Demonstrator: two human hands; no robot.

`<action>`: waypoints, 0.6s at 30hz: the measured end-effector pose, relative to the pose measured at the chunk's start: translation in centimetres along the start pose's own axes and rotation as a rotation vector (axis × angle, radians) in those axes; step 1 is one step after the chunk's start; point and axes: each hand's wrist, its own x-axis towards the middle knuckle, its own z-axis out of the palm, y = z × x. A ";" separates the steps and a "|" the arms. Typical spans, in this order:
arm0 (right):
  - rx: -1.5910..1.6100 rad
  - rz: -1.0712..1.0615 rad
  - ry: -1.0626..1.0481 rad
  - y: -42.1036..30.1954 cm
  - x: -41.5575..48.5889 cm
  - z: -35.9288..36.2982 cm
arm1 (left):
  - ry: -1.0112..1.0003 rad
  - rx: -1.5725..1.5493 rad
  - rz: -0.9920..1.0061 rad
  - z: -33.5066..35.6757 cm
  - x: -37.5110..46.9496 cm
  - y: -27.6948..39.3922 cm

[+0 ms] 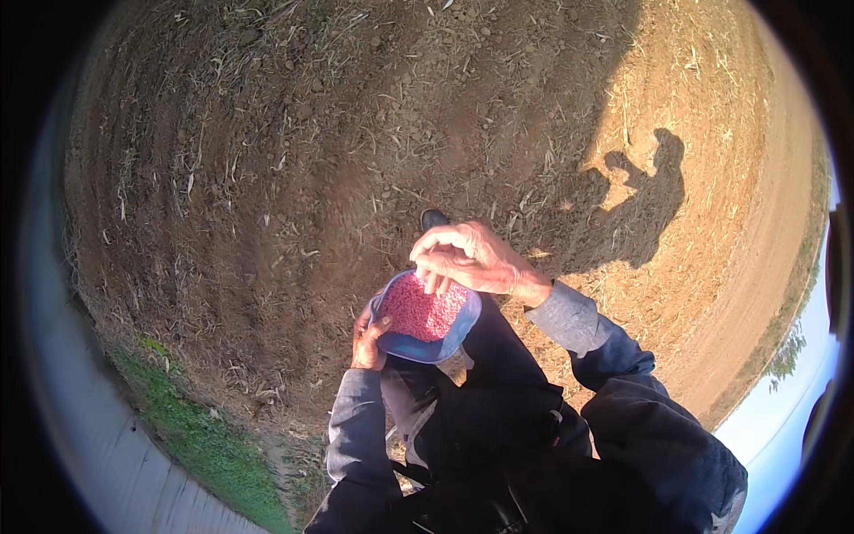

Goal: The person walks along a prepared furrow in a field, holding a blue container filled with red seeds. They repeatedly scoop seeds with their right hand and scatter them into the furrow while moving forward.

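Observation:
My left hand [367, 342] grips the left rim of a blue plastic bowl [417, 350], with the thumb over the edge. Pink seed-like grains [425, 314] lie in the bowl, heaped toward its far side. Above the bowl's far right rim is my right hand [470, 259], its fingers bent and pointing down over the grains. Whether any grains are between those fingers cannot be seen. The bowl is held in front of my dark trousers, over the ground.
Tilled brown soil [280, 173] strewn with dry straw spreads ahead. A dark shoe [434, 219] shows beyond the bowl. Green plants [200, 434] border a pale concrete-like strip [143, 467] on the left. My shadow [644, 207] falls at the right.

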 end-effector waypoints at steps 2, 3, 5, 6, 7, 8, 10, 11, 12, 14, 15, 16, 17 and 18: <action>-0.760 -0.013 -0.119 0.5 -2.5 3.1 | -0.007 -0.019 0.023 1.7 0.8 1.3; -1.111 -0.317 0.108 1.6 -2.4 4.9 | -0.034 -0.031 0.043 2.6 1.4 1.8; -1.502 -0.224 0.086 3.8 -3.3 5.0 | -0.011 -0.063 0.022 4.0 1.8 2.3; -1.264 -0.034 0.139 4.9 -3.2 5.0 | -0.042 -0.105 0.032 4.7 2.3 2.6; -1.275 -0.076 0.196 6.0 -3.2 4.7 | -0.016 -0.050 0.017 5.2 2.6 2.8; -1.284 -0.044 0.206 7.0 -3.1 4.5 | -0.027 -0.018 0.014 5.6 3.0 3.0; -1.329 -0.117 0.295 8.4 -2.8 3.2 | -0.087 -0.021 0.024 6.5 4.5 3.3; -1.295 -0.118 0.258 9.0 -2.7 2.4 | -0.097 -0.005 0.013 6.9 5.1 3.4; -1.256 -0.141 0.221 9.3 -2.7 1.6 | -0.104 0.008 0.001 7.2 5.6 3.5; -1.162 -0.190 0.174 9.5 -3.2 0.2 | -0.119 0.045 -0.057 8.0 6.2 3.5; -1.121 -0.149 0.119 9.2 -3.4 -0.4 | -0.124 0.043 -0.058 8.5 6.5 3.6; -1.109 -0.123 0.245 8.8 -4.0 -0.5 | -0.109 0.050 -0.069 9.0 6.6 3.7; -1.008 -0.085 0.194 8.3 -4.2 -1.4 | -0.052 0.078 -0.108 9.6 6.9 3.9; -0.865 -0.010 0.192 7.5 -4.6 -2.0 | -0.135 0.093 -0.077 10.2 7.1 4.3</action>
